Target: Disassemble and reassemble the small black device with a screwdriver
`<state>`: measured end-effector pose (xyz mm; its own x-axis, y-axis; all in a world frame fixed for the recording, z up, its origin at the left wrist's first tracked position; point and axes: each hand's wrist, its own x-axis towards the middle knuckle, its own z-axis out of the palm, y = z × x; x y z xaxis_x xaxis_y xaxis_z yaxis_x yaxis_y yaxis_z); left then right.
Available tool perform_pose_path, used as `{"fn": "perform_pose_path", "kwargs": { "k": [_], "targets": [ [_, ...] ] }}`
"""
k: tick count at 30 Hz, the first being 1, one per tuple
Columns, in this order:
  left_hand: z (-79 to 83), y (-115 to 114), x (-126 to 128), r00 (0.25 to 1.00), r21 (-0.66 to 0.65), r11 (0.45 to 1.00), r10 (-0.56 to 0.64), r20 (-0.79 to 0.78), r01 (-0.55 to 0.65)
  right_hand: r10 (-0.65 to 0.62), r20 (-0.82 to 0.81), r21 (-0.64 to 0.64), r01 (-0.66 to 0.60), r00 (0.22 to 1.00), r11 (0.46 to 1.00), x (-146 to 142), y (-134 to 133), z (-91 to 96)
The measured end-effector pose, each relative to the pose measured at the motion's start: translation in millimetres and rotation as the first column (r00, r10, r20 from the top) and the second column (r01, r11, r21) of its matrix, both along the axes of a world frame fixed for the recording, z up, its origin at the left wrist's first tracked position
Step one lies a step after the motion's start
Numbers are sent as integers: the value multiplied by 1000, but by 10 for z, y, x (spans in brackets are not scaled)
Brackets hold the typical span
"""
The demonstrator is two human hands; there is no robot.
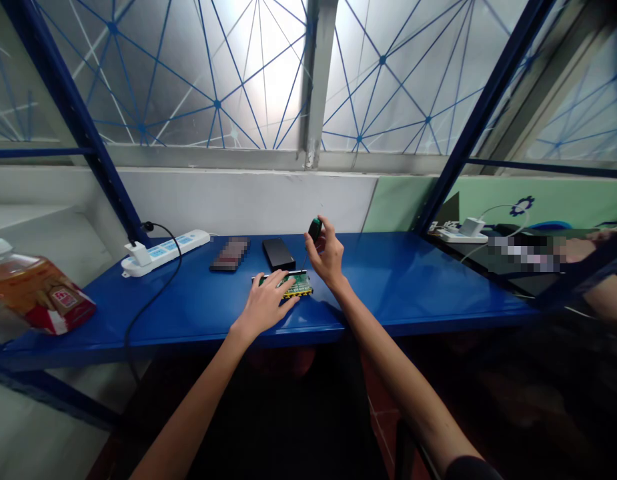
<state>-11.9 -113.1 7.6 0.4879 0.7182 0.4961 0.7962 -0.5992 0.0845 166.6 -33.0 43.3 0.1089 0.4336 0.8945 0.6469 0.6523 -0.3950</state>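
No lettering is legible; a blue gear emblem (pixel 521 206) marks the green wall (pixel 578 202).

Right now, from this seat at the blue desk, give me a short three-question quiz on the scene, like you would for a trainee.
1. Which of the person's hands holds the screwdriver?
2. True or false: the left hand touches the green circuit board.
3. Fill in the blank: seen from the seat, the white power strip lies to the ____ of the black box.

Key: 1. The right hand. 2. True. 3. Left.
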Motion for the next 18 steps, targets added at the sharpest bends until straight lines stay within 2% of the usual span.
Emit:
{"fn": "perform_pose_path", "kwargs": {
  "k": [6,18],
  "targets": [
    [-31,16,2,1000,2,1000,-10,20,10,37,-6,-48,-37,999,998,-13,-18,-4],
    [-21,14,5,1000,-1,1000,5,6,-5,72,19,-25,-72,997,997,-16,-31,-2]
  ]
}}
